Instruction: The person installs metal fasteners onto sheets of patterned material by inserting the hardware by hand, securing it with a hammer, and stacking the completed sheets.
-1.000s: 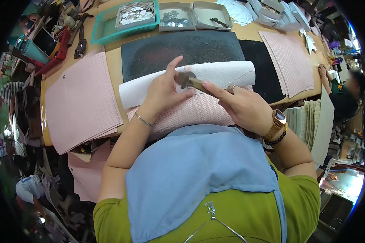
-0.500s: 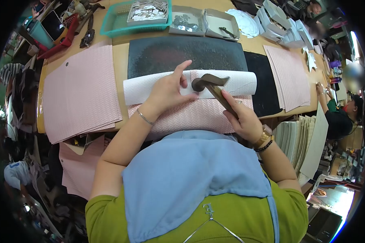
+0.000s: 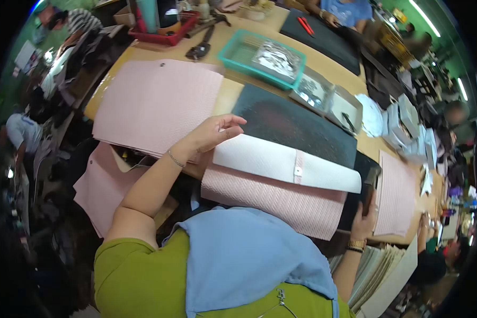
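Note:
A pink herringbone-textured sheet (image 3: pixel 273 201) lies in front of me, its white-backed flap (image 3: pixel 254 155) folded over. On the flap is a short pink strip with a small metal snap (image 3: pixel 298 171). Just off the flap's left end hovers my left hand (image 3: pixel 217 131), fingers spread and holding nothing. At the right end, my right hand (image 3: pixel 363 218) is low beside the sheet, closed round the hammer (image 3: pixel 370 193), which is partly hidden and blurred over a black mat. Behind the flap lies a worn dark board (image 3: pixel 297 122).
Pink sheets (image 3: pixel 156 100) are stacked at left, with another stack (image 3: pixel 395 196) at right. Beyond the board are a teal basket (image 3: pixel 230 58) with small pieces and open boxes (image 3: pixel 344 108). Boards (image 3: pixel 379 281) stand below the right edge. A co-worker (image 3: pixel 347 10) sits opposite.
My view has swung left. My right hand has carried the hammer off the strip to the sheet's right side. My left hand has left the flap's middle for its left end.

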Tool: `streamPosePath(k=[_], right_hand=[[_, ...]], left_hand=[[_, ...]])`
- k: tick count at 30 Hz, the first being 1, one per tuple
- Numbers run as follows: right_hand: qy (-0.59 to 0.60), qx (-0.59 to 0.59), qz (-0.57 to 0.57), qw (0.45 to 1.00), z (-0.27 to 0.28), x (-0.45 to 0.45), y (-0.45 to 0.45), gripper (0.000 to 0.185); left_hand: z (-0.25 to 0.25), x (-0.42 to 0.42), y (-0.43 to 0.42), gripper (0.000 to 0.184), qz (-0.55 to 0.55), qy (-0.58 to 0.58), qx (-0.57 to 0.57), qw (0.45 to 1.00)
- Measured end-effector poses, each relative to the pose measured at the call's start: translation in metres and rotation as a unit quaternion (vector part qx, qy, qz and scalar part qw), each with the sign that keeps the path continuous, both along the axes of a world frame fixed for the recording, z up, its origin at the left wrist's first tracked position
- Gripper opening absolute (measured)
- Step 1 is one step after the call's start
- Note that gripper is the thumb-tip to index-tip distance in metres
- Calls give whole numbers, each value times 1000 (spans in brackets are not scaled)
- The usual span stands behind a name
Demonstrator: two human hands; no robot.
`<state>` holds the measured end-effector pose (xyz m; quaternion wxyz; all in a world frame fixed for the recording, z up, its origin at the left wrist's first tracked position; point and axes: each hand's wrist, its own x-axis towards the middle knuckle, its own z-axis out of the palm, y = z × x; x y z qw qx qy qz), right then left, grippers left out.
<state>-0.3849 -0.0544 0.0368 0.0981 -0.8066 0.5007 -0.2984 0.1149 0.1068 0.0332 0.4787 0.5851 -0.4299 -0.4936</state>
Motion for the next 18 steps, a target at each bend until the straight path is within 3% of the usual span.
streamPosePath(k=[1, 3, 5, 6, 9, 10, 13, 14, 16, 17, 18], right_hand=[[73, -83, -10, 994, -11, -15, -11, 58], [224, 46, -122, 966, -8, -26, -11, 56], [190, 36, -87, 977, -22, -40, -16, 52], [174, 31, -72, 982, -28, -45, -21, 51], [90, 177, -119, 973, -32, -60, -38, 46], [14, 161, -108, 981, -37, -65, -42, 43], [101, -1, -106, 989, -43, -91, -66, 41], [134, 11, -150, 979, -43, -100, -74, 42], [182, -11, -211, 960, -44, -114, -83, 44], [206, -23, -241, 948, -45, -122, -87, 45], [222, 30, -269, 937, -43, -130, -90, 54]], left_hand=[[-9, 4, 2, 61, 5, 102, 0, 995], [-2, 9, 13, 67, -30, 77, 0, 997], [17, -1, 33, 70, -80, 79, -14, 994], [19, -2, 40, 76, -112, 149, -12, 982], [22, -7, 46, 73, -139, 19, 4, 990], [18, -14, 43, 70, -131, -85, -40, 987], [11, -34, 36, 54, -44, -52, -36, 997], [5, -39, 35, 24, 57, 105, 64, 991], [4, -35, 33, 25, 182, 91, 53, 978], [-16, -13, 35, 28, 181, -92, 63, 977], [-36, 10, 36, 31, 188, -274, 87, 939]])
